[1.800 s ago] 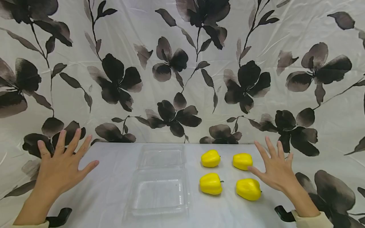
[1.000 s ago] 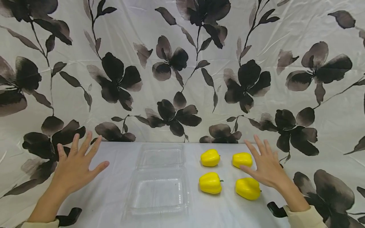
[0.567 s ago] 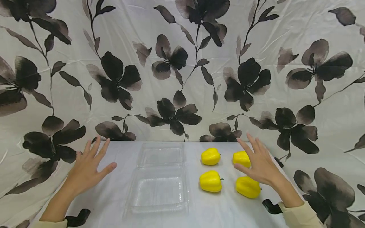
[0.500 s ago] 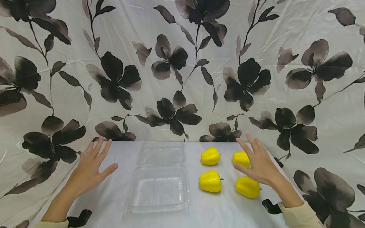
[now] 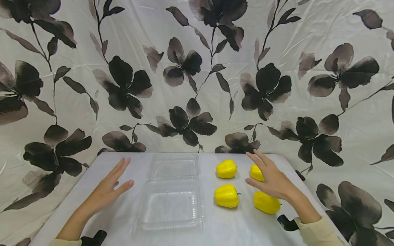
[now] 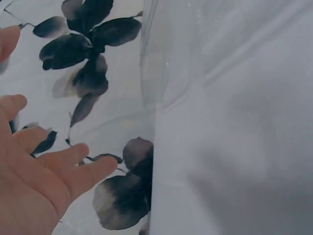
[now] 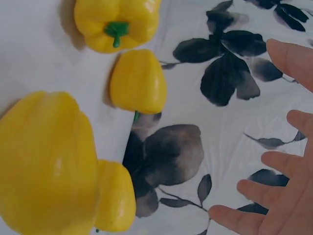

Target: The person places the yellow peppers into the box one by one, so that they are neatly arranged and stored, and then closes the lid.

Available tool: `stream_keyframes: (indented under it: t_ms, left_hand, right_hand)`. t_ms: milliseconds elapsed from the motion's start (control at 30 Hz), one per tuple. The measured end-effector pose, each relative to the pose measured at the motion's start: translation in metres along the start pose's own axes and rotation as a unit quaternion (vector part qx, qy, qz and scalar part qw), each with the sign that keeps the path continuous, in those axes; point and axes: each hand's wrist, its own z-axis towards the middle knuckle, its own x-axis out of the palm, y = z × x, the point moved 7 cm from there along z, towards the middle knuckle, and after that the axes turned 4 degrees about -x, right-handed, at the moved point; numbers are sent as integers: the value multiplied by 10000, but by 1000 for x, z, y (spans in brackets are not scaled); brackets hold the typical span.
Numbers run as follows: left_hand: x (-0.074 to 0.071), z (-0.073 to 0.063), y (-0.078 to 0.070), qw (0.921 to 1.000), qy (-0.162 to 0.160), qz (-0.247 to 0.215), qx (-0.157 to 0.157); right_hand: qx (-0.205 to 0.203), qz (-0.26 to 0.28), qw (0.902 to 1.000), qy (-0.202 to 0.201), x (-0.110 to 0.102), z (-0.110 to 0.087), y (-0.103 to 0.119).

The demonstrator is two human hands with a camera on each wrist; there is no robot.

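Head view: bare worktop [image 5: 139, 164] is running to its far edge between my relaxed, empty left hand [image 5: 106, 191] and the box [image 5: 167, 181]; my empty right hand [image 5: 272, 179] is partly hiding two of four peppers [image 5: 265, 205].

Right wrist | you have your right hand [image 7: 289, 198] at the right edge, fingers spread | nearest yellow pepper [image 7: 46, 161] partly hides a second pepper [image 7: 116, 196] | third pepper [image 7: 93, 17] up top shows its green stem [image 7: 116, 32], fourth pepper [image 7: 138, 81] just below | floral cloth [image 7: 225, 147] beyond white tabletop [image 7: 34, 44]
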Motion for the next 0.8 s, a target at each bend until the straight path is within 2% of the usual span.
stream_keyframes:
  t_ms: [133, 300, 367, 633, 800]
  left_hand:
    - [10, -1, 8, 9982, 193, -517, -228]
    - [23, -3, 22, 9911, 479, -1027, -696]
    - [27, -4, 25, 9883, 537, -1190, -788]
    - [44, -9, 35, 9746, 747, -1837, -1043]
    - [50, -13, 38, 9703, 778, -2070, -986]
  right_hand:
    - [-56, 122, 9999, 87, 4, 2, 5]
    - [-93, 161, 9997, 184, 12, 5, 9]
    - [-120, 192, 9995, 242, 17, 7, 10]
    - [-310, 348, 9978, 466, 32, 13, 16]
    - [-389, 465, 9962, 633, 40, 16, 20]
